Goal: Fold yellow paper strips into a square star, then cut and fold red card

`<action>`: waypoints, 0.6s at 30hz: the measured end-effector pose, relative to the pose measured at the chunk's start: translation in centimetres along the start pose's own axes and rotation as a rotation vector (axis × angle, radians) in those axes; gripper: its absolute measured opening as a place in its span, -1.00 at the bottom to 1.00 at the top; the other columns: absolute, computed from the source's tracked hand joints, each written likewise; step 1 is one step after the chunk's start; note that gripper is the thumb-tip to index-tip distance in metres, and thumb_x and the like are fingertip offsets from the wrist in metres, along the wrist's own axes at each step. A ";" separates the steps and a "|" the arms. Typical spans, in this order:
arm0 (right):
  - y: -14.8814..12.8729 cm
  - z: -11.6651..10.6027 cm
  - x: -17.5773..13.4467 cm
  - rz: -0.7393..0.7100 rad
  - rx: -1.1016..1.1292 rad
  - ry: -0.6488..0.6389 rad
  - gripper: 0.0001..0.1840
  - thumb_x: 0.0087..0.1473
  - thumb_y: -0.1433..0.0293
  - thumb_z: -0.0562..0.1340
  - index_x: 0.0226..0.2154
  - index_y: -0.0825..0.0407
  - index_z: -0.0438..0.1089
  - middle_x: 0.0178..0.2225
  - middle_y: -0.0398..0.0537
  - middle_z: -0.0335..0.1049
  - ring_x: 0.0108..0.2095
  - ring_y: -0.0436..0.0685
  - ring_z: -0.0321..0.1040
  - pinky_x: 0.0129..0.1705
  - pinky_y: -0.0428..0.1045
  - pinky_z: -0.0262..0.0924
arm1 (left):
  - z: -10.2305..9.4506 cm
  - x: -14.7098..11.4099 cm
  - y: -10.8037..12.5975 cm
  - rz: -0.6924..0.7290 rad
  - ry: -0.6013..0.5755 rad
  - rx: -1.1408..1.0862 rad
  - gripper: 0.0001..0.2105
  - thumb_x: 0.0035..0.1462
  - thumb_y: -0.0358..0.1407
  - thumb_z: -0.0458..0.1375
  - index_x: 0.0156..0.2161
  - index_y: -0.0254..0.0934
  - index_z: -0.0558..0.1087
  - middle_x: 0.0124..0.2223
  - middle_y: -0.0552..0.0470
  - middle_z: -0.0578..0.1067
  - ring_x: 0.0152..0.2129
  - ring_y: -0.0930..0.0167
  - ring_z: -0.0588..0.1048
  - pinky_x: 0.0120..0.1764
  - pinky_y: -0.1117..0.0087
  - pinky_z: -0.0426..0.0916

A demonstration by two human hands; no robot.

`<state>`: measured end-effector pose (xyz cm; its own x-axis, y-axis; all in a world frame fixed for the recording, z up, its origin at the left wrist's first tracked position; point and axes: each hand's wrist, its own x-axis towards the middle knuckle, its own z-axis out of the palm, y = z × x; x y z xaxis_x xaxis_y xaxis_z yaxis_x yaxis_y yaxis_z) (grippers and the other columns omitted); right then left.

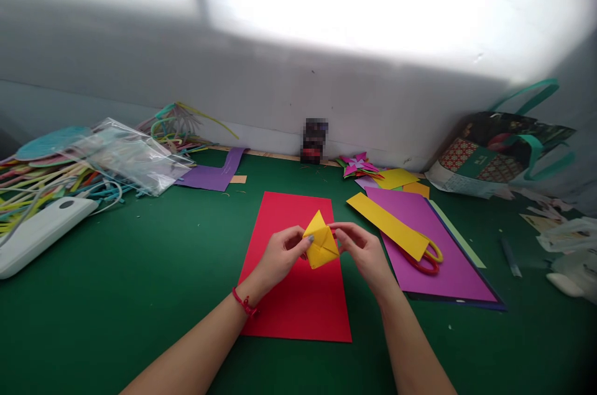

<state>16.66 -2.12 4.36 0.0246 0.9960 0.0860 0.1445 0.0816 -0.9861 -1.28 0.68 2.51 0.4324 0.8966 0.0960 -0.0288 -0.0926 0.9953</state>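
A small piece of folded yellow paper, creased into a pointed shape, is held up between both hands. My left hand pinches its left edge, with the thumb on the near face and the other fingers mostly hidden behind. At the right edge, the fingers of my right hand are closed on the paper. Below them a red sheet of paper lies flat on the green table.
On the right, a yellow strip and scissors lie on purple sheets. Folded paper stars and a gift bag stand behind. Leftward are a purple offcut, a clear plastic bag, coloured strips and a white power strip.
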 end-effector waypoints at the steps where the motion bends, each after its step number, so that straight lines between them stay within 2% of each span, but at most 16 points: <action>1: 0.1 0.2 -0.1 0.007 -0.025 -0.024 -0.75 0.00 0.22 0.18 -0.30 0.02 0.40 -0.27 0.00 0.38 -0.28 0.14 0.31 -0.40 -0.06 0.24 | 0.0 0.0 -0.1 -0.004 -0.014 -0.001 -0.78 0.10 -0.19 0.03 -0.40 -0.32 0.36 -0.46 0.08 0.33 -0.51 0.48 0.34 -0.48 0.51 0.24; 8: 0.7 1.4 -0.3 0.047 0.028 -0.058 -0.77 0.00 0.22 0.19 -0.49 0.04 0.27 -0.49 -0.16 0.25 -0.44 0.03 0.22 -0.47 -0.12 0.12 | -0.1 0.1 -0.7 0.001 -0.074 0.054 -0.78 0.12 -0.19 0.01 -0.36 -0.33 0.36 -0.44 0.07 0.35 -0.49 0.47 0.34 -0.45 0.49 0.25; 13: 0.5 1.1 -0.3 0.033 0.008 -0.075 -0.77 0.01 0.23 0.18 -0.50 0.03 0.22 -0.51 -0.20 0.17 -0.47 0.00 0.16 -0.49 -0.13 0.08 | -0.2 0.1 -0.5 0.051 -0.052 0.155 -0.77 0.12 -0.19 0.02 -0.40 -0.32 0.39 -0.47 0.08 0.35 -0.51 0.48 0.32 -0.46 0.51 0.22; 18: 0.4 1.1 -0.2 -0.119 -0.121 -0.036 -0.83 0.05 0.28 0.16 -0.48 0.03 0.29 -0.46 -0.14 0.23 -0.39 0.05 0.23 -0.35 -0.06 0.16 | -0.3 0.2 -0.3 0.014 -0.047 0.121 -0.71 0.14 -0.15 -0.03 -0.38 -0.32 0.42 -0.46 0.05 0.39 -0.53 0.46 0.36 -0.44 0.48 0.25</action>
<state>15.64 -2.27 3.80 -0.0353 0.9803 0.1941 0.2627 0.1965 -0.9446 -1.39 1.03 2.28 0.4746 0.8737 0.1065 0.0726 -0.1594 0.9845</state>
